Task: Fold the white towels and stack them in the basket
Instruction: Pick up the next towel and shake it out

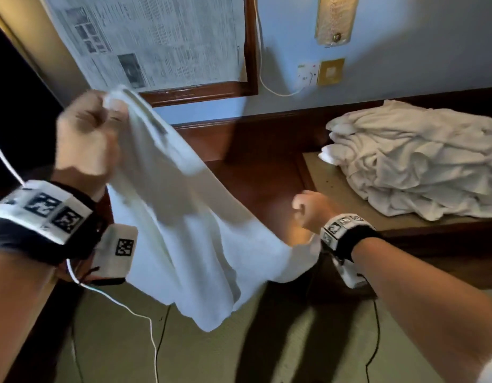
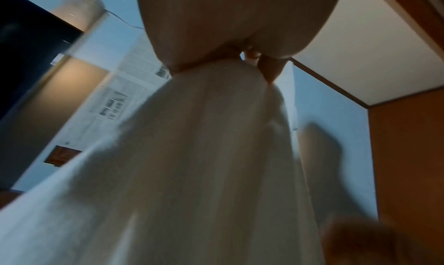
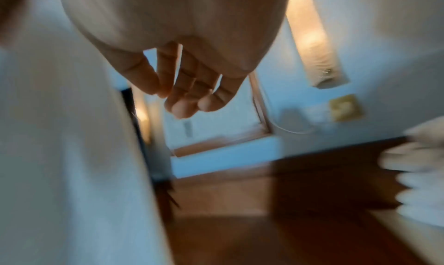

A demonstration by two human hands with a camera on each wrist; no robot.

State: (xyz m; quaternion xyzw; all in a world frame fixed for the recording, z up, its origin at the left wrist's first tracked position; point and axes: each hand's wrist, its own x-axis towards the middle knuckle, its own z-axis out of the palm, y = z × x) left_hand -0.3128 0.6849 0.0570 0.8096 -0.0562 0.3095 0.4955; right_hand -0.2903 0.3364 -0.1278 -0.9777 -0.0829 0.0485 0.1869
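A white towel (image 1: 198, 230) hangs in the air in front of me. My left hand (image 1: 109, 109) is raised at the left and grips its top corner in a fist; the left wrist view shows the towel (image 2: 204, 155) falling from that left hand (image 2: 240, 56). My right hand (image 1: 305, 208) is lower, at the towel's other end, and the cloth brushes under its wrist. In the blurred right wrist view the right hand (image 3: 182, 98) has loosely curled fingers with nothing between them, and the towel (image 3: 60, 136) hangs beside it. A pile of crumpled white towels (image 1: 419, 167) lies at the right. No basket is in view.
The pile rests on a tan-topped dark wooden bench (image 1: 336, 189) along the wall. A wooden frame covered with newspaper (image 1: 162, 42) hangs behind the towel. A wall socket (image 1: 308, 74) has a white cable. Thin cables (image 1: 145, 319) trail over the carpet below.
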